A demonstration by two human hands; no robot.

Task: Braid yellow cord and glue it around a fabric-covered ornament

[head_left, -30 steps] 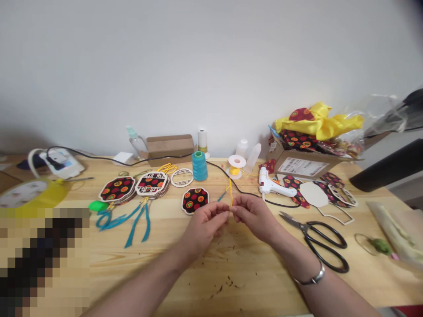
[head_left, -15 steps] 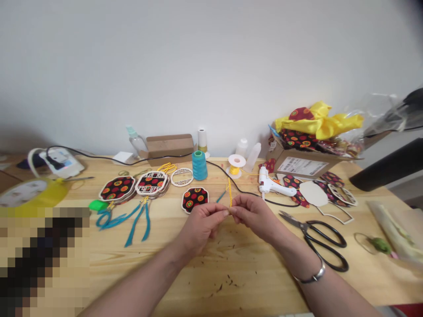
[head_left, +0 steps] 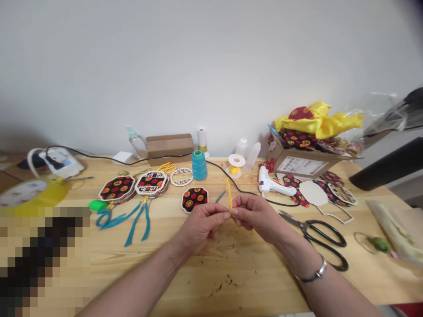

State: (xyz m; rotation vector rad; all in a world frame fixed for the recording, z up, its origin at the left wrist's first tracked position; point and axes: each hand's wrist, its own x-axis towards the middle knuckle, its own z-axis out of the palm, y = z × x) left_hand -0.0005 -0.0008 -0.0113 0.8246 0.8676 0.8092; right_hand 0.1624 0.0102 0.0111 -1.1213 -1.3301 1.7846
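My left hand and my right hand meet over the middle of the table, thumbs and forefingers pinched on a yellow cord. The cord looks braided or doubled and rises from between the fingertips away from me. What its lower end does inside the fingers is hidden. Just beyond my left hand lies a dark fabric-covered panel with red and orange flowers. A thin bluish-grey tool rests beside the cord. Black-handled scissors lie right of my right hand, their tips close to my wrist.
A teal thread cone and a yellow cord spool stand at the back. To the right are a white glue gun and a cardboard box of fabric. Stacked panels with teal tassels lie left. A black cable crosses behind.
The cord's upper end has shifted slightly left. My hands stay pinched together at nearly the same spot, the right one turned a little with its fingers slightly more spread.
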